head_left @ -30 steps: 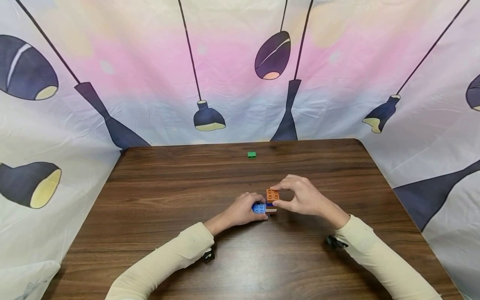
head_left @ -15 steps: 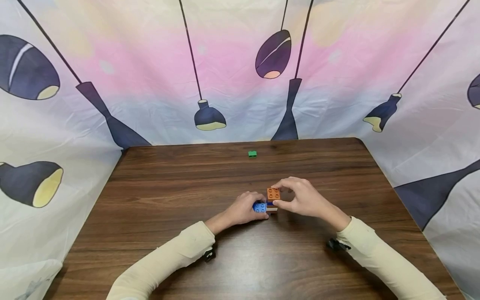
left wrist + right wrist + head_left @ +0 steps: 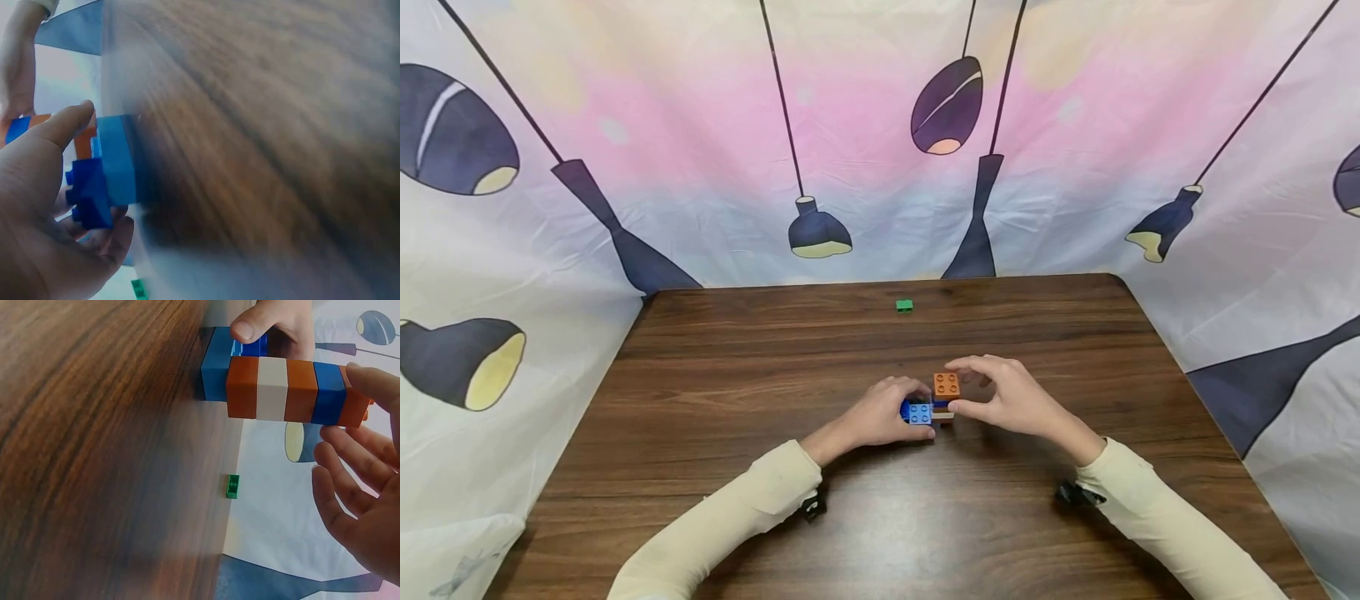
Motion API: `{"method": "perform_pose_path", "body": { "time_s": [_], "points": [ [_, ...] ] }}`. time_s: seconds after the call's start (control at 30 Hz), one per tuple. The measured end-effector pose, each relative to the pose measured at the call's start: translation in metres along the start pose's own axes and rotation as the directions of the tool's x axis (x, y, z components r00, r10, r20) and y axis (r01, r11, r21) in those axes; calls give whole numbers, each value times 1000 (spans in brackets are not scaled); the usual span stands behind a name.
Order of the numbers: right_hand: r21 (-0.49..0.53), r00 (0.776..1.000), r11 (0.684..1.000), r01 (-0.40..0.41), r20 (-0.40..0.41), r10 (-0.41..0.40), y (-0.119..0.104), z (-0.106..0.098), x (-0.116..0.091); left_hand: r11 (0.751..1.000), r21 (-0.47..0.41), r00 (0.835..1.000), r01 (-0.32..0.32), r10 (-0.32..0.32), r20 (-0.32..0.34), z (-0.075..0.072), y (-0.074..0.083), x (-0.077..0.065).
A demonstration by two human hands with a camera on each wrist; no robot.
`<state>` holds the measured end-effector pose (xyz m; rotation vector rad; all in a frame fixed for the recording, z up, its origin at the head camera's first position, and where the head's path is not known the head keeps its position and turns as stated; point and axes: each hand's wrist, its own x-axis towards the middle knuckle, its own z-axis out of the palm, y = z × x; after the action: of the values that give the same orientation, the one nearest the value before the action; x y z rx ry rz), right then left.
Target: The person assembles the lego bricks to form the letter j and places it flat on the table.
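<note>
A tower of toy building bricks (image 3: 272, 389) stands on a light blue base brick (image 3: 215, 365). Orange, white, orange and blue layers rise to an orange top brick (image 3: 947, 384) with studs. On the left, a dark blue brick (image 3: 92, 190) adjoins the light blue one (image 3: 115, 159). My left hand (image 3: 880, 412) curls round this blue part, thumb on the near side and fingers on the far side. Around the top of the tower, my right hand (image 3: 1015, 398) holds the orange brick lightly between thumb and fingers. Its lower fingers hang loosely in the right wrist view.
A small green brick (image 3: 904, 306) lies near the far edge of the brown wooden table (image 3: 760, 333). A cloth printed with lamps (image 3: 865, 125) hangs behind and at both sides. Black wrist gear (image 3: 1078, 493) shows below the right sleeve.
The left hand has eased slightly left, showing more dark blue brick. The right fingertips have spread a little from the orange top brick. The head view has shifted slightly; the tower stands as before.
</note>
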<state>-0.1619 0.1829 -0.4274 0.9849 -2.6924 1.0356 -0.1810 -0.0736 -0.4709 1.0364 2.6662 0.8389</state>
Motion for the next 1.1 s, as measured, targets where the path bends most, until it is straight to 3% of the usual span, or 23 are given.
{"method": "perform_pose_path", "body": {
  "time_s": [0.53,0.87,1.1],
  "points": [
    [19,998,999,-35,-55,36,0,5,-5,996,93,995,9,0,-103,-14,-6,-32],
    [48,997,998,-51,-59,54,1,6,-3,997,74,992,-28,36,-123,-14,-9,-33],
    [100,996,993,-55,-67,62,9,7,6,1000,23,992,-11,14,-126,-15,-13,-31]
  ]
}}
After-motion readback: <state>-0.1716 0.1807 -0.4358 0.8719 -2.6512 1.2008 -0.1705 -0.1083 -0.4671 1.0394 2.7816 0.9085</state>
